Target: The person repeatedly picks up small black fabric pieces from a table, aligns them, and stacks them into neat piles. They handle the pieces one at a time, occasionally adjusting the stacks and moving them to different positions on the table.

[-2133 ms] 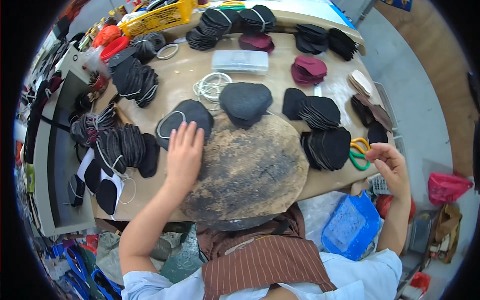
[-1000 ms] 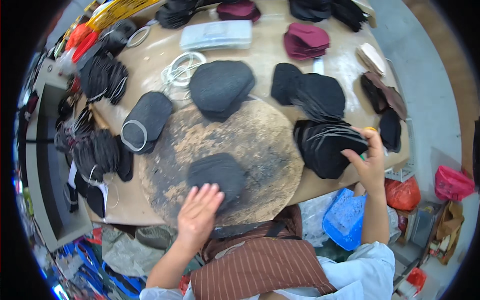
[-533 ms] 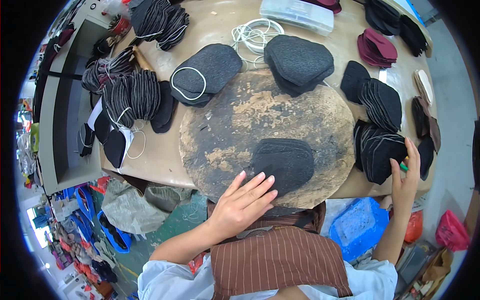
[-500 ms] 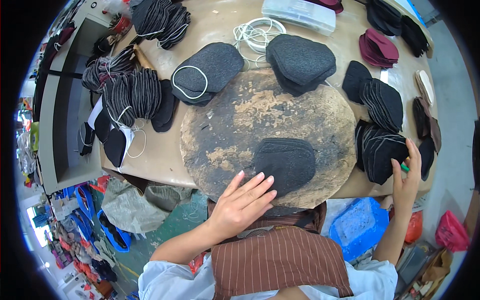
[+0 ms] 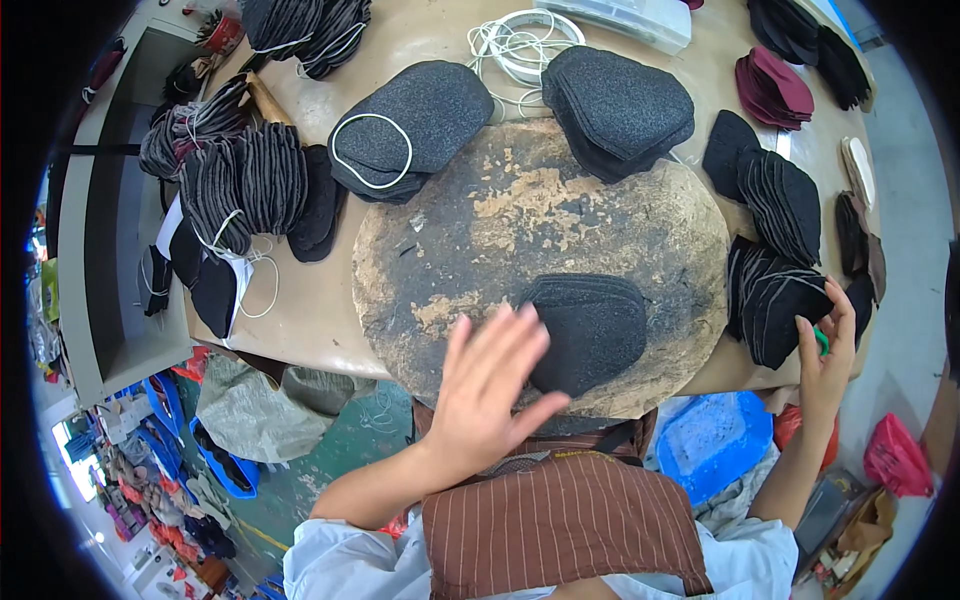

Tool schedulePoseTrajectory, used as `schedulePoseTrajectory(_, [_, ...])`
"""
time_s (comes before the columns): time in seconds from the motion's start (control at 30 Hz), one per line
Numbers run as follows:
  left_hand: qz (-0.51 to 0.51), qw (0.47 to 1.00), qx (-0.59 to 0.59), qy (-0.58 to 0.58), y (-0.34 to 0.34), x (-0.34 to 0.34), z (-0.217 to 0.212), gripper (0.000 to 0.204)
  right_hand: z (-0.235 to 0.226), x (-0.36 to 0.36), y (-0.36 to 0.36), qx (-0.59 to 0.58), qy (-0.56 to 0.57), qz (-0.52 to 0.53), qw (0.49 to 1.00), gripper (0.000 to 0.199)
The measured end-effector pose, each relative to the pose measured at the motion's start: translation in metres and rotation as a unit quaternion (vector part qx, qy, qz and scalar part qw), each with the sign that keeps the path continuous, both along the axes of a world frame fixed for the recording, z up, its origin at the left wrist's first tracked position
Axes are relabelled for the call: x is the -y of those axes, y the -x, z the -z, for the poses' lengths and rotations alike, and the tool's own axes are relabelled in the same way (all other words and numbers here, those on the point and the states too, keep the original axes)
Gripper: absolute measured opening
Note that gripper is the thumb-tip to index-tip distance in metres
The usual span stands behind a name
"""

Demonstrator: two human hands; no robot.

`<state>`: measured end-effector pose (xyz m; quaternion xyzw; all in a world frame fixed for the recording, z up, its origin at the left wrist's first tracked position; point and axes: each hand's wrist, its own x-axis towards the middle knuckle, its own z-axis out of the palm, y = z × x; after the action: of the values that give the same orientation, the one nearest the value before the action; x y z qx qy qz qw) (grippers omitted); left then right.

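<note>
Meanwhile, left hand splayed, grip released, beside dark felt piece; right hand pinching green object

A tan worktable fills the upper part of the view, with a grey shelf unit along its left side. Below lie a green floor, a crumpled grey sack, and a blue plastic crate to the right

A coil of white cord, maroon fabric pieces and a blue bin lie about.
</note>
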<state>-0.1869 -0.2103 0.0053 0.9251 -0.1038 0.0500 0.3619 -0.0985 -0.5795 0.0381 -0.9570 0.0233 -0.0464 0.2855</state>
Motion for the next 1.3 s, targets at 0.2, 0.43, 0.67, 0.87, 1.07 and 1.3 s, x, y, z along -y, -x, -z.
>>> schedulePoseTrajectory(0.2, [0.034, 0.99, -0.133, -0.044, -0.05, 0.016, -0.021, 0.061, -0.002, 0.0, -0.002, -0.008, -0.008, -0.001, 1.0, 0.045])
schedulePoseTrajectory(0.43, [-0.18, 0.947, -0.036, 0.263, -0.083, -0.046, -0.03, 0.057, -0.002, -0.007, 0.0, 0.059, 0.007, -0.021, 0.998, 0.04])
schedulePoseTrajectory(0.67, [-0.261, 0.955, 0.113, -0.083, -0.138, -0.117, -0.019, 0.068, -0.001, -0.005, -0.005, 0.152, 0.008, -0.104, 0.983, 0.032])
schedulePoseTrajectory(0.87, [0.05, 0.962, 0.193, -0.184, -0.169, -0.006, -0.035, 0.065, 0.002, -0.003, 0.0, 0.067, -0.159, -0.014, 0.985, 0.029])
schedulePoseTrajectory(1.07, [0.163, 0.978, 0.069, -0.112, -0.217, 0.016, -0.028, 0.038, -0.016, 0.005, 0.005, -0.038, -0.309, -0.011, 0.95, 0.027])
schedulePoseTrajectory(1.3, [0.139, 0.988, 0.049, -0.042, -0.209, 0.018, -0.041, 0.035, -0.023, 0.004, 0.012, -0.091, -0.408, 0.005, 0.909, 0.023])
